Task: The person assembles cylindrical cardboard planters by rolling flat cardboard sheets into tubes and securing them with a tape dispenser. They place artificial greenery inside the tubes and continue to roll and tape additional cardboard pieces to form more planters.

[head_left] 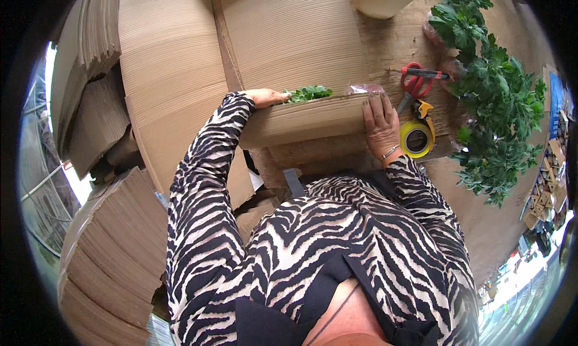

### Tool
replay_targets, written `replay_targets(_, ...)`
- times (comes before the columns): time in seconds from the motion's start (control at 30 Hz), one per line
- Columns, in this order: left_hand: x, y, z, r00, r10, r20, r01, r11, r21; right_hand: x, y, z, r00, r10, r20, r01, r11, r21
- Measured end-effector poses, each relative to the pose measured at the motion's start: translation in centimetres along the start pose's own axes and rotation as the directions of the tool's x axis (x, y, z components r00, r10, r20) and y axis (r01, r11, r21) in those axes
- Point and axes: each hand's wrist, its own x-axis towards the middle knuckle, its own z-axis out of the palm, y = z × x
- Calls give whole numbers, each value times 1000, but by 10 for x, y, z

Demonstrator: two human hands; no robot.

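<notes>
Box [304, 120] of corrugated cardboard lies on the wooden bench [391, 42], just in front of the person's chest, gripped at both ends. Left-hand fingers curl together over the box's top left edge, the thumb side pressed to the cardboard; the left hand [265, 97] sits at the corner, wrist bent, and the zebra-striped sleeve [205, 165] runs down and back in a sharp elbow fold. Right-hand fingers lie flat and slightly spread over the box's right end, tips at the upper rim; the right hand [380, 126] presses palm-down, a thin bracelet [390, 151] on the wrist, forearm coming straight up from the body. Green leaves [308, 93] show above the box's far edge between the two hands. Just right of the right hand sits a yellow tape dispenser [417, 135], with red scissors [415, 81] beyond it. A leafy plant bunch [494, 99] spreads along the bench's right side. Flat cardboard stacks [108, 249] stand at left.
</notes>
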Motion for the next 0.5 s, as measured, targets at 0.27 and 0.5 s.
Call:
replay_targets(0.27, 12, -5, -41, 992, -128, -3, 127, 988, 84, 53, -1, -22, 971, 26, 238, -21, 1000, -22)
replay_targets(0.5, 2, -23, -75, 996, -7, -86, -13, 973, -230, 93, 6, -40, 866, 116, 487, -112, 993, -37)
